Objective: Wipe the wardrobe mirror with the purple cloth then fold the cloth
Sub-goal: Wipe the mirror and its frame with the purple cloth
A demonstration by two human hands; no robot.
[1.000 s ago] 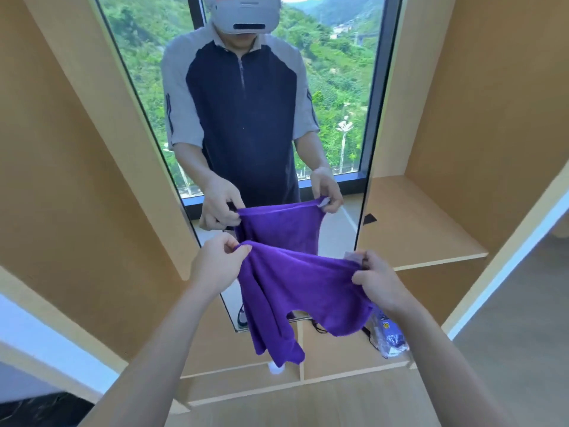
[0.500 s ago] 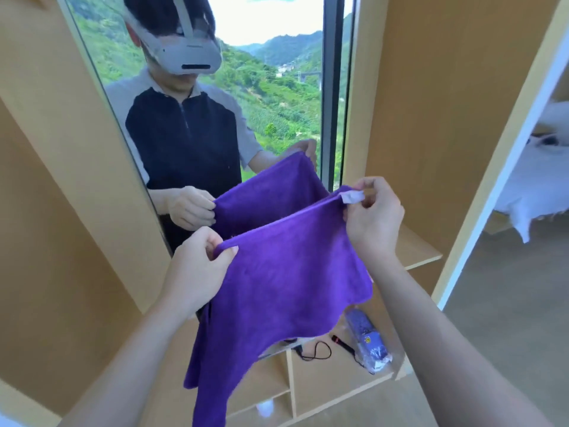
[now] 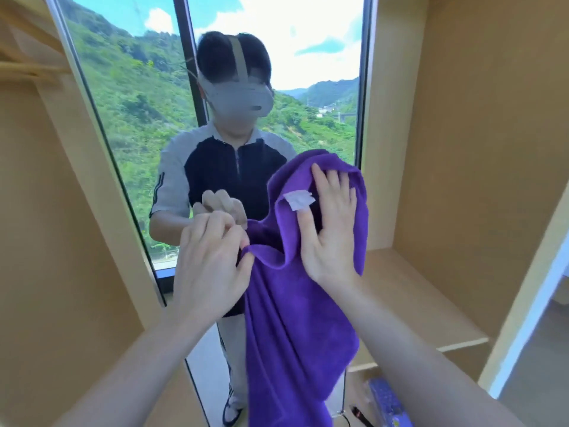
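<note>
- The right hand (image 3: 331, 229) lies flat on the purple cloth (image 3: 295, 318), fingers straight and spread, palm pressing the upper part of the fabric toward the mirror (image 3: 147, 124). This grip is open, I judge, because a broad flat palm spreads pressure for wiping better than a pinch would.
- A white label (image 3: 298, 201) sticks out of the cloth's top edge just beside the right thumb, with the fabric bunched in a fold around it.
- The left hand (image 3: 212, 260) pinches a corner of the cloth between thumb and curled fingers, lower and to the left of the right hand. That grip is closed on the fabric, probably to keep the loose part from slipping while the other hand sets itself.
- The rest of the cloth hangs free below both hands, in front of the lower mirror.
- The mirror stands tall between wooden wardrobe panels (image 3: 480, 134) and reflects the person, a window and green hills.
- A shelf (image 3: 431, 303) runs to the right of the mirror, and a bluish packet (image 3: 389, 402) lies lower down near its foot.
- The wiping looks to be just starting; folding is not yet done.
</note>
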